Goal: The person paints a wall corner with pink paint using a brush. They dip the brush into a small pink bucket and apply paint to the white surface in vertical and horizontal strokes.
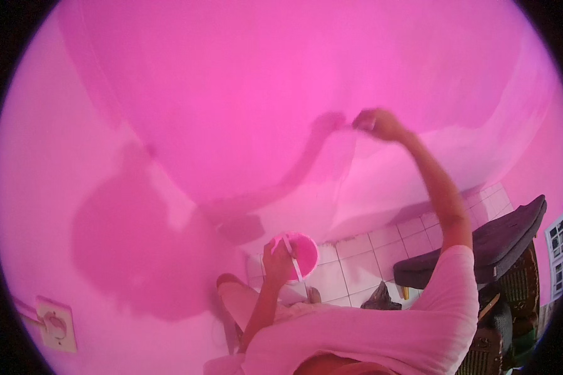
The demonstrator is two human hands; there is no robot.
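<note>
My left hand (pixel 277 262) grips a small bucket (pixel 315 255) of bright pink paint, its fingers at the rim and at the pale handle (pixel 296 268) that crosses the opening. In front of the wall (pixel 244 93), my right hand (pixel 380 124) is raised with bent fingers, close to its own shadow. Blur hides whether anything thin is between those fingers. Deep pink coats the wall's upper part, while a lighter pink band (pixel 384 168) runs along its lower part.
A dark cushioned seat (pixel 478 248) stands at the right, with wooden furniture (pixel 518 276) behind it. On the white tiled floor (pixel 326 276) lies a dark crumpled bag (pixel 381 299). The left wall carries an electrical socket (pixel 56 324) with a plug and cable.
</note>
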